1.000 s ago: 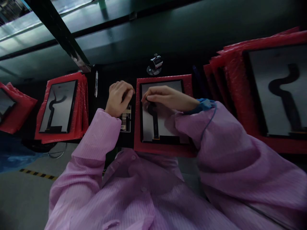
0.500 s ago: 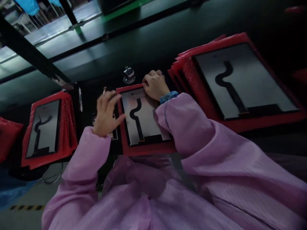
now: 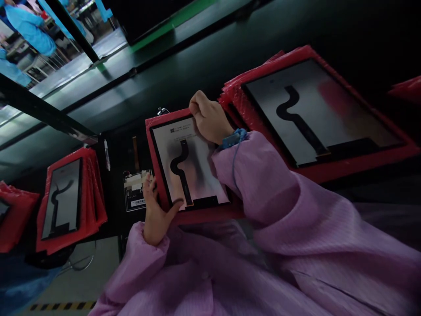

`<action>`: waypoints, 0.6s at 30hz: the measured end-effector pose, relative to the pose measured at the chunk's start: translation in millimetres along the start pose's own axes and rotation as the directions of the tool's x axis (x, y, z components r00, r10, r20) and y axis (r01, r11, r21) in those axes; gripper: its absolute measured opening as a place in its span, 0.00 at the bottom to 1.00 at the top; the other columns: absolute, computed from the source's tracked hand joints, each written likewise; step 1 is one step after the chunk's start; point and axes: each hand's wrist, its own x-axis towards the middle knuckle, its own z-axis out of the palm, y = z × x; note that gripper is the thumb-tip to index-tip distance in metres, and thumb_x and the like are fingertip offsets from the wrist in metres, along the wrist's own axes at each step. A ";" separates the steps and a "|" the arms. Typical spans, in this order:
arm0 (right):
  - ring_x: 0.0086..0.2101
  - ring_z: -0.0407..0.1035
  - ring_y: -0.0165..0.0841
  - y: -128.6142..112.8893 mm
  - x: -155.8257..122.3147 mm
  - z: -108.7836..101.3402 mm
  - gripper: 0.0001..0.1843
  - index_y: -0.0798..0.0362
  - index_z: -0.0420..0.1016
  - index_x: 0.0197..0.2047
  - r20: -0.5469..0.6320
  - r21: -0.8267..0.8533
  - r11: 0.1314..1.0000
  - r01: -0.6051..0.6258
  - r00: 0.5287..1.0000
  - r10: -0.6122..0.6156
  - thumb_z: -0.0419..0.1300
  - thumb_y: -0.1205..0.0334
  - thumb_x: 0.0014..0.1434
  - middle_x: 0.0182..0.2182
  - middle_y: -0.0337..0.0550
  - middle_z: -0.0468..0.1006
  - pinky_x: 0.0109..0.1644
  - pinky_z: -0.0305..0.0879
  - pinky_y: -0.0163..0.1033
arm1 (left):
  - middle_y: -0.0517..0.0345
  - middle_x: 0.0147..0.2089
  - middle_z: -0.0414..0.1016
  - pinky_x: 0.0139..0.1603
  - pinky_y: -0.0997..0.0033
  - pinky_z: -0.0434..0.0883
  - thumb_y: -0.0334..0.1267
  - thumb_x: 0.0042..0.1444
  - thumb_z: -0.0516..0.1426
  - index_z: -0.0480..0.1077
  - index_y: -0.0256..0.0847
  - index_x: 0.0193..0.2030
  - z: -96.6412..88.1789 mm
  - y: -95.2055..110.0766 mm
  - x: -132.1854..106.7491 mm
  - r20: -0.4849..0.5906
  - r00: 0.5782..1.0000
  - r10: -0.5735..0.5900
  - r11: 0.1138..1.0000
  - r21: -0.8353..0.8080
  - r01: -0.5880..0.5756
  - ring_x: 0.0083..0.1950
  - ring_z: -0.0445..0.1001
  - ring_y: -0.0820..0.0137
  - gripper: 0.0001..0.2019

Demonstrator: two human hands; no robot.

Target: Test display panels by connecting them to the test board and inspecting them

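A display panel (image 3: 197, 171) with a black curved flex cable lies in a red bubble-wrap sleeve (image 3: 154, 145) in front of me. My right hand (image 3: 207, 116) is closed round the sleeve's far top edge, and a blue wrist strap (image 3: 232, 139) shows at the cuff. My left hand (image 3: 154, 206) grips the sleeve's near left corner, thumb on the panel's lower edge and fingers under the red edge. Both sleeves are pink. A small circuit board (image 3: 134, 191) lies just left of my left hand.
A stack of red sleeves with a panel on top (image 3: 312, 114) sits at the right. Another stack (image 3: 66, 197) sits at the left, with more red wrap (image 3: 13, 210) beyond it. A white pen (image 3: 107, 153) lies on the dark mat. People in blue coats (image 3: 23, 30) stand far back left.
My left hand dropped from above the circuit board to the sleeve's near left corner. My right hand stayed at the top edge, and the sleeve with its panel now tilts up. The view swung left.
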 end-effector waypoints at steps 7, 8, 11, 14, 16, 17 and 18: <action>0.40 0.62 0.39 -6.4 -4.3 -9.5 0.13 0.47 0.59 0.36 -0.075 0.269 0.963 0.017 0.997 0.003 0.50 0.52 0.74 0.36 0.46 0.70 0.49 0.59 0.44 | 0.53 0.47 0.81 0.48 0.61 0.82 0.60 0.58 0.65 0.73 0.46 0.55 4.9 30.2 -5.6 0.152 0.892 -0.425 0.850 -0.272 0.451 0.47 0.82 0.60 0.26; 0.40 0.62 0.39 -6.4 -4.8 -7.3 0.14 0.47 0.59 0.36 -0.067 0.290 0.957 0.020 0.998 -0.001 0.50 0.51 0.73 0.36 0.46 0.70 0.49 0.59 0.44 | 0.53 0.47 0.81 0.49 0.61 0.82 0.61 0.57 0.65 0.75 0.45 0.50 5.5 32.5 -6.1 0.156 0.887 -0.436 0.842 -0.278 0.463 0.48 0.82 0.60 0.24; 0.39 0.62 0.38 -4.2 -5.2 1.3 0.14 0.47 0.60 0.35 -0.057 0.307 0.951 0.023 0.998 -0.006 0.51 0.50 0.72 0.35 0.44 0.69 0.50 0.59 0.44 | 0.55 0.46 0.83 0.51 0.61 0.81 0.60 0.56 0.65 0.77 0.44 0.48 -0.8 32.3 -7.5 0.082 0.865 -0.495 0.809 -0.322 0.493 0.49 0.82 0.60 0.23; 0.37 0.64 0.35 1.4 -2.8 11.3 0.13 0.48 0.64 0.37 -0.035 0.274 0.962 -0.001 0.999 0.011 0.48 0.52 0.72 0.33 0.42 0.69 0.48 0.62 0.42 | 0.59 0.36 0.82 0.38 0.64 0.80 0.59 0.49 0.69 0.78 0.44 0.40 -27.3 23.4 -7.2 -0.064 0.783 -0.618 0.746 -0.363 0.559 0.37 0.81 0.63 0.22; 0.36 0.66 0.34 5.9 0.0 19.0 0.12 0.49 0.66 0.39 0.013 0.231 0.972 -0.032 0.999 0.030 0.47 0.55 0.72 0.33 0.41 0.71 0.47 0.62 0.40 | 0.65 0.30 0.81 0.30 0.66 0.77 0.57 0.41 0.72 0.78 0.46 0.34 -57.8 16.3 -5.1 -0.185 0.683 -0.706 0.688 -0.407 0.601 0.29 0.77 0.67 0.20; 0.36 0.67 0.34 8.1 1.5 23.3 0.11 0.50 0.68 0.41 0.037 0.196 0.979 -0.046 0.999 0.040 0.48 0.57 0.72 0.33 0.41 0.72 0.47 0.62 0.40 | 0.69 0.29 0.81 0.29 0.66 0.76 0.55 0.38 0.73 0.79 0.49 0.32 -76.5 12.8 -3.2 -0.267 0.628 -0.731 0.674 -0.426 0.603 0.28 0.77 0.67 0.18; 0.37 0.68 0.34 10.1 2.9 27.8 0.10 0.51 0.69 0.41 0.062 0.150 0.987 -0.059 0.997 0.050 0.49 0.59 0.71 0.33 0.42 0.74 0.47 0.62 0.40 | 0.74 0.30 0.82 0.32 0.65 0.78 0.54 0.38 0.74 0.80 0.54 0.32 -97.1 9.3 -0.7 -0.306 0.602 -0.738 0.671 -0.423 0.608 0.30 0.78 0.67 0.16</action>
